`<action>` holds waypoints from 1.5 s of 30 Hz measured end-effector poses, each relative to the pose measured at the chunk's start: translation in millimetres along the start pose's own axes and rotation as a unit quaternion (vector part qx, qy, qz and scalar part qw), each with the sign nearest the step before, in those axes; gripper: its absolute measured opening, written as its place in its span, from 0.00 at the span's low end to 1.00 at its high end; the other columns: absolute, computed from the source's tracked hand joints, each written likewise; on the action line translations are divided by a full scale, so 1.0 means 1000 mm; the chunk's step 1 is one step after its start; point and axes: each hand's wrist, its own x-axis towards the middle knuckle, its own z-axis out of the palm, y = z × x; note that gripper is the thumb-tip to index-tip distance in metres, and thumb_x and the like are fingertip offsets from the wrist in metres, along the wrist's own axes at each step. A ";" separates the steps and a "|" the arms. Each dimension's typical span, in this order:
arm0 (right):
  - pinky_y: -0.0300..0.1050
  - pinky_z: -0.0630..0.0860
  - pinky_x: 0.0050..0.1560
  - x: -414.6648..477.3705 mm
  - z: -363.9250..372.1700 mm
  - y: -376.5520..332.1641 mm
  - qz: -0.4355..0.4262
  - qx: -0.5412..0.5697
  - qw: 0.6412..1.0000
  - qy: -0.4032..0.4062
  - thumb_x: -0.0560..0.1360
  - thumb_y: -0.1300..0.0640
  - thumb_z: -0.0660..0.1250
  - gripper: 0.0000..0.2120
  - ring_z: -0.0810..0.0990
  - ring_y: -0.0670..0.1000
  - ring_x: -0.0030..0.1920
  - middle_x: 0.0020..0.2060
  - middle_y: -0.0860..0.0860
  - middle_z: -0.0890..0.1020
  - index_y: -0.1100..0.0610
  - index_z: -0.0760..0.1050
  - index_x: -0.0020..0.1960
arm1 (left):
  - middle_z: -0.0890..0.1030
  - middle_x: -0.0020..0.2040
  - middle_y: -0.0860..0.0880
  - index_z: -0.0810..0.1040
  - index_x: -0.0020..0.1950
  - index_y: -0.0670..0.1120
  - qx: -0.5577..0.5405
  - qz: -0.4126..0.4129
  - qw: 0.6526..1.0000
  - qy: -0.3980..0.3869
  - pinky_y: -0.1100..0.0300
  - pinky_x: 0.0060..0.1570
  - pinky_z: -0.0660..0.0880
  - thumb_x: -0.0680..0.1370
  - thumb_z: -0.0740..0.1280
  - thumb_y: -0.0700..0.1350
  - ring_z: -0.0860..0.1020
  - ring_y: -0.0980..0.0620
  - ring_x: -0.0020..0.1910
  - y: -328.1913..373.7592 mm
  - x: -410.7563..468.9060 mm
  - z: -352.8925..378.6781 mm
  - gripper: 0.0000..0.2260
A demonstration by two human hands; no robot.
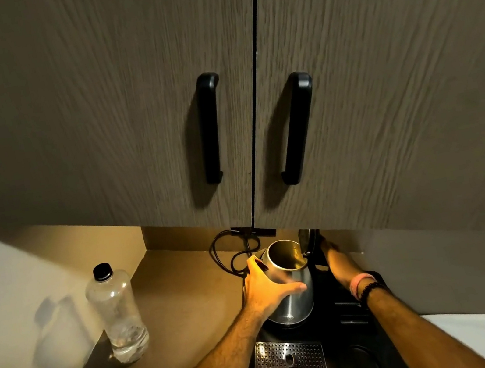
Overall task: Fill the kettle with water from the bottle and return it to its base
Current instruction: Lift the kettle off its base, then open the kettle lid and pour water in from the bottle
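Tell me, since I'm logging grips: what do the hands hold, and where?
The left hand clasps the kettle around its steel body. The right hand is at the handle side; its grip is hidden.

Grey wood-grain cabinet doors (94,112) (black handles (209,128)) overhang a warmly lit brown counter (182,290)

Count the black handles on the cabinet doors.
2: the left door's handle beside the centre seam, the right door's handle just across it. None seems hidden.
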 end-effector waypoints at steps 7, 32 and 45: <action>0.54 0.68 0.63 -0.009 0.003 -0.023 -0.060 0.003 0.998 -0.015 0.79 0.34 0.50 0.27 0.74 0.56 0.65 0.64 0.50 0.77 0.51 0.74 0.64 | 0.72 0.67 0.50 0.56 0.73 0.52 -0.031 0.028 0.998 0.042 0.51 0.61 0.74 0.46 0.82 0.64 0.71 0.48 0.66 0.002 -0.008 -0.010 0.62; 0.57 0.72 0.59 -0.044 0.189 -0.062 -0.203 -0.226 0.939 -0.163 0.84 0.47 0.50 0.19 0.75 0.62 0.52 0.51 0.64 0.75 0.56 0.71 0.66 | 0.70 0.69 0.45 0.57 0.73 0.47 -0.033 -0.069 0.988 0.137 0.44 0.68 0.69 0.50 0.87 0.52 0.69 0.44 0.69 -0.094 -0.055 -0.163 0.59; 0.67 0.35 0.74 -0.023 0.194 -0.055 -0.202 -0.409 0.889 -0.031 0.78 0.32 0.41 0.37 0.29 0.65 0.75 0.77 0.63 0.34 0.49 0.31 0.78 | 0.82 0.41 0.47 0.80 0.45 0.45 0.341 0.136 0.859 0.356 0.56 0.36 0.79 0.79 0.67 0.50 0.78 0.52 0.38 -0.065 -0.107 -0.193 0.09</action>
